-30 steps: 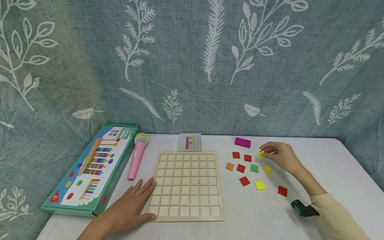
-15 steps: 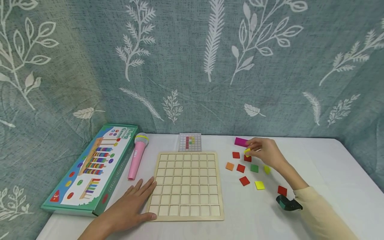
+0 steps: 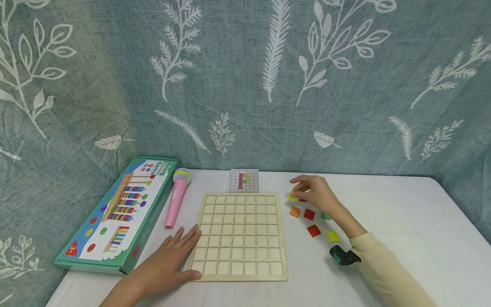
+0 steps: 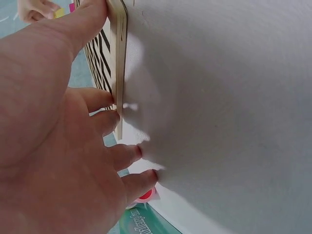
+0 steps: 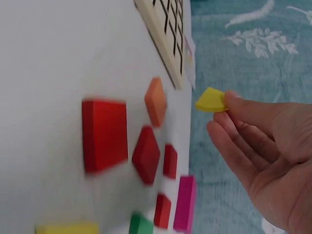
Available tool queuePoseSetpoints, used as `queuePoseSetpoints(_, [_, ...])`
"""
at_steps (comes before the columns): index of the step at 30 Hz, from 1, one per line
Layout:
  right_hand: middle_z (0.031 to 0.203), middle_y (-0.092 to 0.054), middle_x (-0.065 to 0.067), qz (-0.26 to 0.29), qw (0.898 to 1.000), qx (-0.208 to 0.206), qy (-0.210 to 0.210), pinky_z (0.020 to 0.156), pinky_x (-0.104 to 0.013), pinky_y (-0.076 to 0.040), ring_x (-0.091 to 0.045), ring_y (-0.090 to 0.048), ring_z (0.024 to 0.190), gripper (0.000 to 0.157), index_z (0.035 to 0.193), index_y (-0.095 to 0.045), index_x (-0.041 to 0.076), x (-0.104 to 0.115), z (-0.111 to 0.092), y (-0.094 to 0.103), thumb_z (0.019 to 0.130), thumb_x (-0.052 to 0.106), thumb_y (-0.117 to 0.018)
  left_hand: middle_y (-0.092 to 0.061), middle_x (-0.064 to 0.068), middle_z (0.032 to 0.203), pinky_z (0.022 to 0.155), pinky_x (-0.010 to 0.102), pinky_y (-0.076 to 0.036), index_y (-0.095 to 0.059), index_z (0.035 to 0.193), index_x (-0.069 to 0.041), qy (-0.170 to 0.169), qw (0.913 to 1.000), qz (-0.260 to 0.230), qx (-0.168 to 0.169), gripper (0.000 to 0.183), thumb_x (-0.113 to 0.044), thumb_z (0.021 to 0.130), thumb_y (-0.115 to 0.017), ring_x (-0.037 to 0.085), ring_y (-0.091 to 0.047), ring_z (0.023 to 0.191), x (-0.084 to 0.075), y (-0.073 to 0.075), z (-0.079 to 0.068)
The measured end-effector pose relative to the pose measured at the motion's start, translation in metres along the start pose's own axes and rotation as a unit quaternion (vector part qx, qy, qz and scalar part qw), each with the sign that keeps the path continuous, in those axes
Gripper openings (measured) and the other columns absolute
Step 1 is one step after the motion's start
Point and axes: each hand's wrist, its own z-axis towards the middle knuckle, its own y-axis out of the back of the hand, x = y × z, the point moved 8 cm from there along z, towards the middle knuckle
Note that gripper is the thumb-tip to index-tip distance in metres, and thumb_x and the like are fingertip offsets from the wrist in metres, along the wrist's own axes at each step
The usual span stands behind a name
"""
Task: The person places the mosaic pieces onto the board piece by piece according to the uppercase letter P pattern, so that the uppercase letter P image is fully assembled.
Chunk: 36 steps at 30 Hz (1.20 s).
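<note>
My right hand [image 3: 316, 194] pinches a yellow square tile [image 5: 212, 101] between thumb and fingers, raised above the table just right of the wooden grid board [image 3: 238, 278]. Beneath and around that hand lie an orange tile [image 3: 295, 212], red tiles [image 3: 313, 230], a green tile [image 3: 326, 216] and another yellow tile [image 3: 333, 236]. The hand hides a magenta block [image 5: 185, 204] in the head view; it shows in the right wrist view. With fingers spread, my left hand [image 3: 168, 262] rests at the board's left edge, thumb on its near corner.
Behind the board lies a card [image 3: 244, 181] printed with a coloured grid pattern. Left of it are a pink toy microphone [image 3: 177, 198] and a green game box [image 3: 115, 213]. A patterned curtain [image 3: 238, 85] hangs along the table's back edge.
My right hand has carried the yellow tile leftward over the loose tiles towards the board. My left hand has stayed at the board's edge.
</note>
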Motion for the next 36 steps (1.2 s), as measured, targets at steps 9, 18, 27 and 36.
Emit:
queuePoseSetpoints(9, [0.083,-0.070,-0.003,0.035,0.998,0.040,0.034,0.077,-0.034,-0.058,-0.020,-0.069,0.082,0.035,0.116,-0.067,-0.005,0.024,0.011,-0.037,0.083,0.002,-0.076,-0.026,0.017,0.159,0.111,0.067,-0.020,-0.034,0.150,0.001,-0.002,1.0000,-0.003,0.000,0.097,-0.061,0.082,-0.065,0.051,-0.019,0.142,0.001,-0.001,0.000])
queuePoseSetpoints(18, [0.085,-0.071,-0.004,0.051,0.994,0.073,0.066,0.073,-0.027,-0.056,-0.017,-0.069,0.081,0.031,0.114,-0.068,-0.003,0.044,0.022,-0.072,0.084,0.003,-0.075,-0.025,0.017,0.159,0.113,0.066,-0.017,-0.033,0.151,0.000,0.001,0.9999,-0.014,0.001,0.096,-0.060,0.083,-0.064,0.050,-0.016,0.143,0.002,-0.001,0.000])
queuePoseSetpoints(27, [0.086,-0.071,-0.006,0.049,0.993,0.077,0.078,0.074,-0.025,-0.055,-0.017,-0.068,0.081,0.029,0.113,-0.069,-0.003,0.055,0.031,-0.092,0.085,0.003,-0.074,-0.027,0.017,0.159,0.111,0.067,-0.019,-0.034,0.150,0.001,-0.011,0.9999,-0.003,-0.013,0.094,-0.059,0.083,-0.064,0.051,-0.019,0.142,0.002,-0.001,-0.001])
queuePoseSetpoints(36, [0.087,-0.072,-0.005,0.040,0.993,0.081,0.071,0.071,-0.025,-0.055,-0.015,-0.068,0.081,0.028,0.113,-0.069,0.000,0.056,0.034,-0.104,0.086,0.004,-0.074,-0.028,0.017,0.158,0.111,0.067,-0.020,-0.035,0.150,0.001,-0.008,0.9998,-0.006,-0.019,0.094,-0.058,0.082,-0.066,0.050,-0.020,0.142,0.001,0.000,-0.002])
